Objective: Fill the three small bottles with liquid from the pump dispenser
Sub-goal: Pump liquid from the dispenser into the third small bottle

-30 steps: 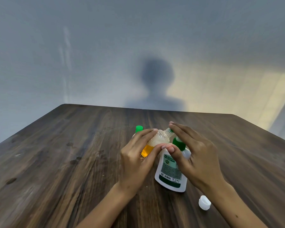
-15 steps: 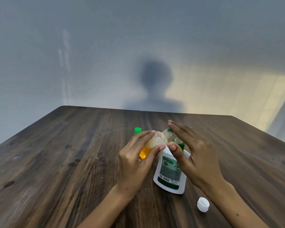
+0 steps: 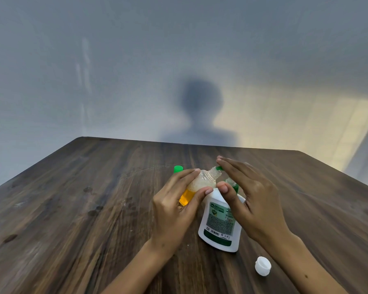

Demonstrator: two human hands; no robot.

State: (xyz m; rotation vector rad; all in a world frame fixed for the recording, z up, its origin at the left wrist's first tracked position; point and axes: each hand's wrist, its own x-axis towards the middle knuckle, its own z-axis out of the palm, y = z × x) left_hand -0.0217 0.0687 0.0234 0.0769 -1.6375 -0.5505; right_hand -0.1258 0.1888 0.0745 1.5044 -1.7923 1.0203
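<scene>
The left hand [image 3: 174, 211] grips a small clear plastic bottle [image 3: 197, 185], tilted, its open neck against the green spout [image 3: 219, 168]; amber liquid sits in its lower part with foam above. The right hand [image 3: 255, 200] lies flat with straight fingers on top of the green pump head, thumb against the white pump dispenser [image 3: 219, 223] with a green label, which stands on the dark wooden table [image 3: 72, 209]. A green-capped small bottle [image 3: 178, 169] stands behind the left hand. A white round cap [image 3: 263, 265] lies near the right wrist.
</scene>
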